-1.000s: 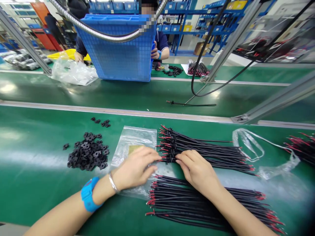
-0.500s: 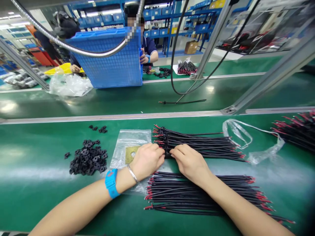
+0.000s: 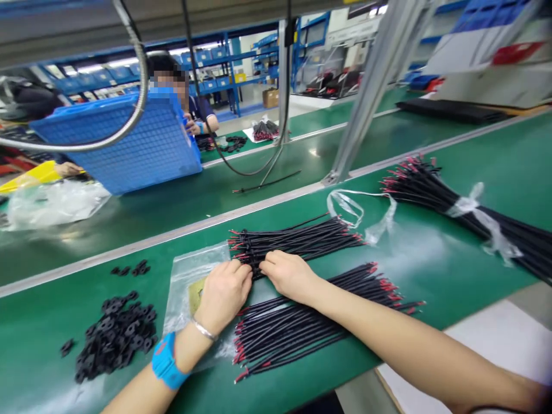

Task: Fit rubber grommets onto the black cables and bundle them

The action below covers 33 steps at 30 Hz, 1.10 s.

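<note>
Both hands are right in at the upper row of black cables [image 3: 310, 241], up by its left-hand ends. The left hand [image 3: 226, 290], blue band [image 3: 168, 361] on the wrist, has its fingers curled in at the row's near edge. Facing it, the right hand [image 3: 287, 276] draws its fingertips together over the cables — from here I can't tell whether either grips one. The row lies on the green bench [image 3: 435, 287], the lower row [image 3: 297, 328] just nearer us, partly under the right forearm. Over left — a heap of small black pieces [image 3: 116, 333].
</note>
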Each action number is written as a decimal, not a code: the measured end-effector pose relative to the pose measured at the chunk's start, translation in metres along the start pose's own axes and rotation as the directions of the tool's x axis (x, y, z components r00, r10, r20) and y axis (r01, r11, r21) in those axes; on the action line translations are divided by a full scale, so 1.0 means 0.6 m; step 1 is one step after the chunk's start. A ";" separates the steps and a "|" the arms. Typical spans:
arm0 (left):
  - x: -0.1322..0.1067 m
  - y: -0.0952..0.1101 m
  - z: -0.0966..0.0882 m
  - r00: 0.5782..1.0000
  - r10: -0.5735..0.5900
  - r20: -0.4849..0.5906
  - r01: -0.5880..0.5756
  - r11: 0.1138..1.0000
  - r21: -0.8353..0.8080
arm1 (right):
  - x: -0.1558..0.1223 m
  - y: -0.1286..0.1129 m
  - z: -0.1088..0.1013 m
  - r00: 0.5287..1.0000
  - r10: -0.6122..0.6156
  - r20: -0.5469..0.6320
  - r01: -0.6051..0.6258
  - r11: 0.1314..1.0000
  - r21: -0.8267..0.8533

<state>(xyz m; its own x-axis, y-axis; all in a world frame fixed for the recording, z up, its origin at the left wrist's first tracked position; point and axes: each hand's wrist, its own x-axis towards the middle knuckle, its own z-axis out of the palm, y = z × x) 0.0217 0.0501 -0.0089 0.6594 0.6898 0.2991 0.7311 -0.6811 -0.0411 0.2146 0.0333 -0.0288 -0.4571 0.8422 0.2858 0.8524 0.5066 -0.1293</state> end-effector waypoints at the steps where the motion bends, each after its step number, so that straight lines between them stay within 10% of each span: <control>1: -0.003 -0.005 -0.004 1.000 0.000 0.005 0.000 1.000 -0.005 | 0.001 0.001 -0.007 1.000 0.009 0.020 -0.009 1.000 0.008; 10: -0.080 -0.078 -0.097 0.960 -0.278 0.021 0.275 0.933 -0.232 | -0.021 0.027 -0.088 0.956 -0.145 0.256 0.078 0.964 0.253; 20: -0.161 -0.200 -0.096 0.749 -0.662 -0.017 0.639 0.729 -0.245 | -0.037 0.026 -0.061 0.892 -0.126 0.434 0.028 0.974 0.225; 33: -0.158 -0.184 -0.079 0.803 -0.595 -0.039 0.572 0.787 -0.232 | -0.044 0.034 -0.063 0.892 -0.165 0.421 0.058 0.965 0.256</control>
<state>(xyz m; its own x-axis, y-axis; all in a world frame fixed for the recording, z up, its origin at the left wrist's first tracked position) -0.1301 0.0481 0.0125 0.0872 0.9495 0.3014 0.9116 -0.1980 0.3602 0.2535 0.0145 -0.0030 -0.6549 0.7456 -0.1234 0.7315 0.5845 -0.3511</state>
